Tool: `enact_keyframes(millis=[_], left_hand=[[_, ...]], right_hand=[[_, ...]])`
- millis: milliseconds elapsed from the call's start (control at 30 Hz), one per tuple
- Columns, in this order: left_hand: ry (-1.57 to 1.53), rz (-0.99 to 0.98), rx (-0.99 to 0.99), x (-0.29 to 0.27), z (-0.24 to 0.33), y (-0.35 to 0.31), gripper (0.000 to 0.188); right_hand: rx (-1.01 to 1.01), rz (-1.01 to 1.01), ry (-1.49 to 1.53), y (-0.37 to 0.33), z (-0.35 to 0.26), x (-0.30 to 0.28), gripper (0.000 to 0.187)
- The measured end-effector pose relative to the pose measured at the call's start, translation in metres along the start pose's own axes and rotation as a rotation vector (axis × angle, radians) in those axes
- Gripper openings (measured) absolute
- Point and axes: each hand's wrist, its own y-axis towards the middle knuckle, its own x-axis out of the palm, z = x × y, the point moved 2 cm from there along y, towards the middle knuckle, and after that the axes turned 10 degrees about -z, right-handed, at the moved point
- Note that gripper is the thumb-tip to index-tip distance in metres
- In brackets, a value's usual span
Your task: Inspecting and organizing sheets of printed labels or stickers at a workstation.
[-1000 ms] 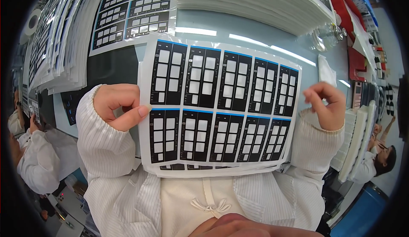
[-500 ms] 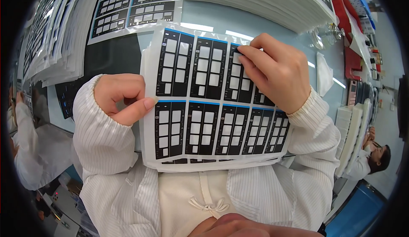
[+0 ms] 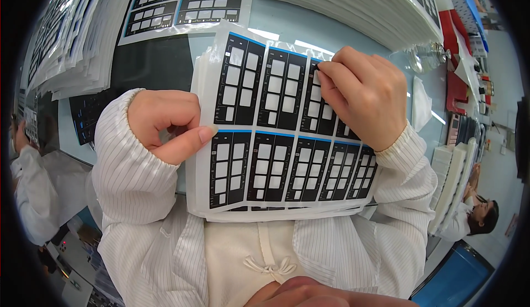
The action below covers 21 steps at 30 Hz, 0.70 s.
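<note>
A stack of printed plastic sheets lies before me, its top sheet bearing black label panels with white windows and blue top bands. My left hand grips the stack's left edge, thumb on top and fingers curled beneath. Over the upper right of the top sheet, my right hand has thumb and forefinger pinched together at the top of the third panel. Whatever lies between those fingertips is too small to make out. The right hand covers part of the upper row of panels.
Tall piles of sheets stand at the far left and the far right. Another printed sheet lies beyond my stack. A glass jar, a white tissue and a red holder are at right. Other people sit on both sides.
The stack and my left hand have shifted slightly to the right in the picture. My right hand stays pinched at the third panel's top, marginally lower.
</note>
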Motion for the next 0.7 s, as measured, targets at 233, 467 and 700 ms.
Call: enact_keyframes(millis=[233, 467, 700], left_hand=[[0.011, -0.018, -0.005, 0.0, -0.001, 0.001, 0.025], [0.03, -0.034, -0.009, -0.003, 0.0, 0.001, 0.026], [0.031, -0.051, -0.024, -0.002, -0.004, 0.003, 0.026]], right_hand=[[0.086, 0.032, 0.143, -0.004, 0.01, -0.003, 0.006], [0.175, 0.059, 0.241, -0.013, 0.02, -0.007, 0.014], [0.477, 0.075, 0.308, -0.051, 0.04, -0.019, 0.038]])
